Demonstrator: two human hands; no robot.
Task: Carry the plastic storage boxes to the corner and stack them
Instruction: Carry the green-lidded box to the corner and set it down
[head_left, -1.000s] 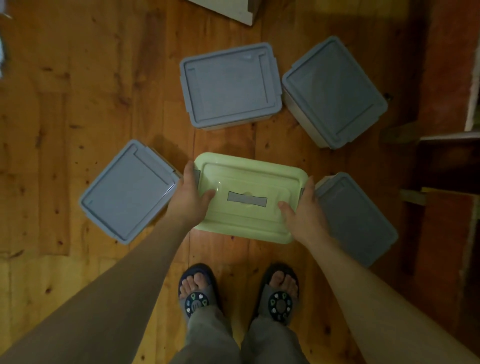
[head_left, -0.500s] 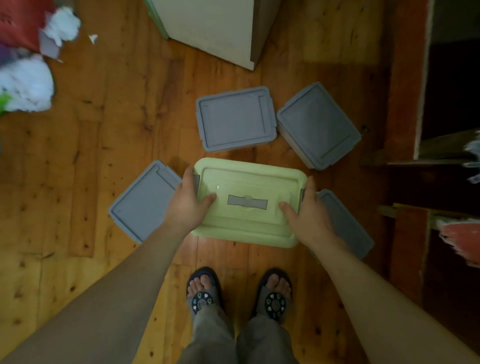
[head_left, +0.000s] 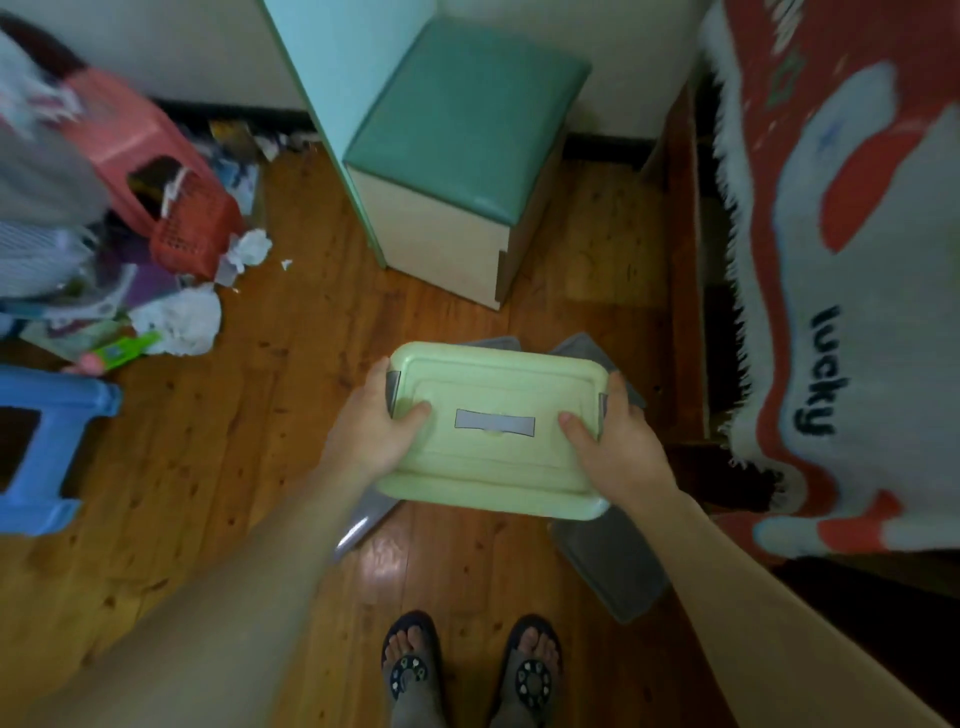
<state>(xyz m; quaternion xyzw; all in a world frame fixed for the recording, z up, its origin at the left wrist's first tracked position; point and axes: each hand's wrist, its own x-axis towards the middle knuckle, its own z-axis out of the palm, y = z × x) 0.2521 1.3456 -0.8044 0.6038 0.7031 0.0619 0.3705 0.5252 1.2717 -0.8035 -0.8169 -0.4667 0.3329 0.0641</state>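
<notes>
Green plastic box (head_left: 496, 431), lid up, long axis running L–R, held above floor (head_left: 249, 441) w/ grey boxes (head_left: 610, 564) beneath. Left hand (head_left: 374, 431) & right hand (head_left: 613, 447) grasp short ends, thumbs on lid.

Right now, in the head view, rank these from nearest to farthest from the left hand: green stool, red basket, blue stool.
From the left hand:
1. Green stool, ahead, slightly right.
2. Red basket, ahead-left by the clutter.
3. Blue stool, far left edge.
</notes>
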